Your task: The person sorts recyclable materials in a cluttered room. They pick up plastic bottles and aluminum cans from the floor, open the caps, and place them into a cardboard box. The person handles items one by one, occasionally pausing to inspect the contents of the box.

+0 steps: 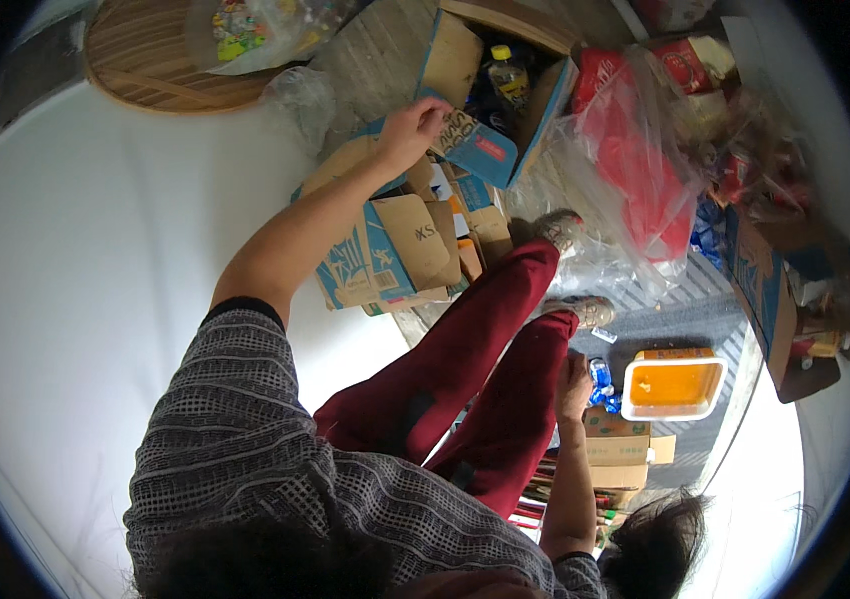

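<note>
My left hand (413,133), fingers curled, is at the end of a blue-and-brown flap of an open cardboard box (496,153); whether it grips the flap cannot be told. Inside the box is a plastic bottle with a yellow cap (507,78), among dark things. Below my left forearm lie folded cardboard boxes (395,247), packed together. My right hand (574,385) is low beside my right knee, next to crumpled blue-and-white items (601,382); its fingers are partly hidden, so a hold on them cannot be confirmed. A white-rimmed tub (675,389) with an orange inside stands right of them.
Clear plastic bags with red packaging (642,165) lie at the upper right. Another cardboard box (758,292) holds mixed items at the far right. A round wooden top (163,67) bears a bag of colourful wrappers (241,34). A brown carton (616,449) sits beside my right forearm.
</note>
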`<state>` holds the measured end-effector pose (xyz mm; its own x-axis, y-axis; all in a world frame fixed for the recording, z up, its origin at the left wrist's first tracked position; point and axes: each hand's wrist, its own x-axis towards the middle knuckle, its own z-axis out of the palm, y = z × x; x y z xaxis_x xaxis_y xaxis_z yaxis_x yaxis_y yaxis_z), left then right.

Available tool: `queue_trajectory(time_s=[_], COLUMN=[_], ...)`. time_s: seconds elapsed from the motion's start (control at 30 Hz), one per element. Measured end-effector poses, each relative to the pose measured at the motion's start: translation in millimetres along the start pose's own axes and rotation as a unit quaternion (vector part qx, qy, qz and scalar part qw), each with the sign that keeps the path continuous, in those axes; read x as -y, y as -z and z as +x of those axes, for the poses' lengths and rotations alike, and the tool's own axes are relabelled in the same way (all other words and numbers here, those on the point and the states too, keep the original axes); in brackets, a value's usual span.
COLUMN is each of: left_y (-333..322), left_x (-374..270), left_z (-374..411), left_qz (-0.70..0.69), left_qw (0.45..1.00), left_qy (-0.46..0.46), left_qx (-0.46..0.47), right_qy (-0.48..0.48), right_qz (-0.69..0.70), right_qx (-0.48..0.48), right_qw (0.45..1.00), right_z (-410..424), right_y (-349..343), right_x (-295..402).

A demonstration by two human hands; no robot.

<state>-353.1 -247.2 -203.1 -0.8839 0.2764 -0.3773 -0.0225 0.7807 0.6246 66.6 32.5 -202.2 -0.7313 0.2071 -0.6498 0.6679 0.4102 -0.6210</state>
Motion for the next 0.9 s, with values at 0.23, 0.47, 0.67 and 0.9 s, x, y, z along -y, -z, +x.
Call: queue_trajectory(time_s=[0.23,0.47,0.67,0.9], left_y=[-71,-168,-109,21], left_x=[-2,52,7,-135], left_z=[112,156,129,35], left_qz=[0.222,0.004,-0.106,-0.02], left_qw=[0.97,0.954,0.961,0.953], left_qy=[0.1,0.293,0.097,-0.262], left_qx=[0.028,-0.065,-0.237,-0.149], right_qy=[-0.006,-0.054,-0.053,-0.052], right_qz=[0.028,0.087,0.097,0.191], right_qx=[-0.014,-0.022,-0.053,-0.088], right_qw=[1.0,0.995,0.992,0.976], right_z=[11,13,8,16], right_y=[-10,-18,-9,32], right_x=[5,1,9,68])
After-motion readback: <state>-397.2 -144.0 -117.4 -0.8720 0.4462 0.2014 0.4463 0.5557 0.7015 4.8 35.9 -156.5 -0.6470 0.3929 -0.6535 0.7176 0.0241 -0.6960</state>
